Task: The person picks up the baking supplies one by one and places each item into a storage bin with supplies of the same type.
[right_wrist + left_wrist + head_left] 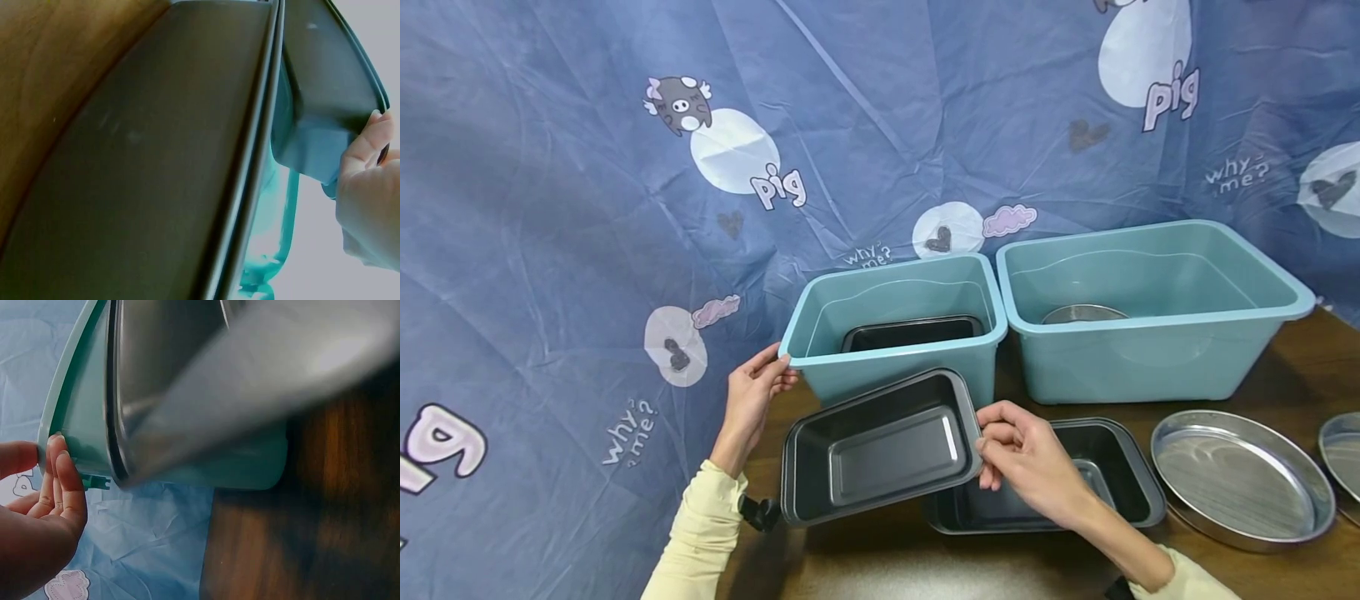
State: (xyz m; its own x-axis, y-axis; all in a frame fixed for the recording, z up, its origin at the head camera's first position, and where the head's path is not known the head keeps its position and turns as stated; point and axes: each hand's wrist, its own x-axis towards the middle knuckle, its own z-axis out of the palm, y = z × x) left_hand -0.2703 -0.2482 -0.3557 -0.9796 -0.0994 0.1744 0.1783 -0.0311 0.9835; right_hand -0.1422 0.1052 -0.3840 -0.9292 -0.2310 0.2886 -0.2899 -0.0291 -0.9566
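A dark rectangular loaf pan (891,457) is held tilted in front of the left teal bin (850,381), its inside toward the head camera. My right hand (1026,458) grips it by the right end, thumb and fingers at the rim; the right wrist view shows the pan's outside (331,87). With thumb and fingertips, my left hand (754,404) pinches the bin's left front corner rim, also seen in the left wrist view. Inside that bin sits another dark loaf pan (917,333). Below my right hand, a further loaf pan (1123,475) lies on the table, partly hidden.
The right teal bin (1150,362) stands beside the left one, with a round metal pan (1084,314) inside. On the wooden table (970,571) at right are a round silver pan (1240,475) and another round pan (1347,450), cut by the frame. Blue printed cloth (850,125) hangs behind.
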